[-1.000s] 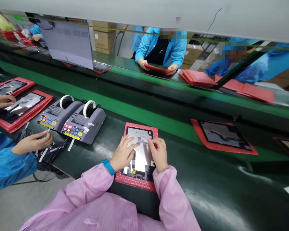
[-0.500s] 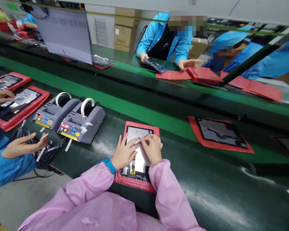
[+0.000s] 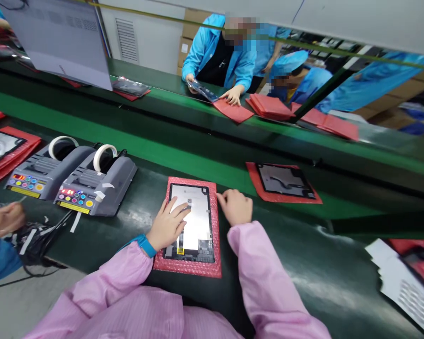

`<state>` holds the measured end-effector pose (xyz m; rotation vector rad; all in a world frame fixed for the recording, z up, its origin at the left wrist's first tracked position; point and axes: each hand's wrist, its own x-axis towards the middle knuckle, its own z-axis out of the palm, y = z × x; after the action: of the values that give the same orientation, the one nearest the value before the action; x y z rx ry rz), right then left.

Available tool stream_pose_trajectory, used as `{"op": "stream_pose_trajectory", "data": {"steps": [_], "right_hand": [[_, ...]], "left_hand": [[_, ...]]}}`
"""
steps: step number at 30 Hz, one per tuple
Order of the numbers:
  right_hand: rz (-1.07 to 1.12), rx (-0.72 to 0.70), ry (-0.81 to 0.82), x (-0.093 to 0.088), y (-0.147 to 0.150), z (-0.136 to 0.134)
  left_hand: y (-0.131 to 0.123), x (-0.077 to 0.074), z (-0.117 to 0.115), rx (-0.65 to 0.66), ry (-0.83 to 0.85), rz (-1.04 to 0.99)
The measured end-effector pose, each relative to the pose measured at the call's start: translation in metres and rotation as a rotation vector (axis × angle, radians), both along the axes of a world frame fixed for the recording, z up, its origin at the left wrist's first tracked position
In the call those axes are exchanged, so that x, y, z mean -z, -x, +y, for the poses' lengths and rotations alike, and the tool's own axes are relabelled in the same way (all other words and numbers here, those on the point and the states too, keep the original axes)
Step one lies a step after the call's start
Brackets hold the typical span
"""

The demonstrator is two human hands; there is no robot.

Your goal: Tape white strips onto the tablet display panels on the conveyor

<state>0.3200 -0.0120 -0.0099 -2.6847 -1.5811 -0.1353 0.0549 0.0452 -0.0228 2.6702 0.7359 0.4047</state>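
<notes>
A tablet screen panel (image 3: 198, 221), its silvery back facing up, lies on a red bubble-wrap pouch (image 3: 217, 263) in front of me. My left hand (image 3: 168, 226) rests flat on the panel's left half, fingers spread, near a small dark connector piece (image 3: 188, 204). A flat ribbon with a yellow patch (image 3: 180, 250) shows lower on the panel. Just off the pouch's right edge, my right hand (image 3: 237, 207) is curled with the thumb towards the panel. Whatever its fingers hold, if anything, is hidden.
Two grey tape dispensers (image 3: 101, 183) stand left, strips of tape hanging from them. Another panel (image 3: 284, 180) on a red pouch lies right on the green strip. A white sheet (image 3: 401, 278) sits far right. At left is a co-worker's blurred hand (image 3: 7, 220); another person works opposite.
My right hand has left the panel's middle and moved right, off the pouch. My left hand stays on the panel. The view has swung to the right.
</notes>
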Motion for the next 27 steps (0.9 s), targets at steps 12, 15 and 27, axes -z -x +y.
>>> {"op": "stream_pose_trajectory", "data": {"steps": [12, 15, 27], "right_hand": [[-0.173, 0.221, 0.211, 0.002, -0.195, -0.052], [-0.151, 0.127, 0.247, 0.002, -0.203, -0.037], [0.16, -0.142, -0.055, -0.07, -0.111, -0.002]], "left_hand": [[-0.002, 0.004, -0.001, -0.008, 0.003, -0.027], [-0.002, 0.005, -0.002, -0.011, -0.002, -0.029], [-0.005, -0.008, -0.013, -0.072, 0.122, -0.113]]}}
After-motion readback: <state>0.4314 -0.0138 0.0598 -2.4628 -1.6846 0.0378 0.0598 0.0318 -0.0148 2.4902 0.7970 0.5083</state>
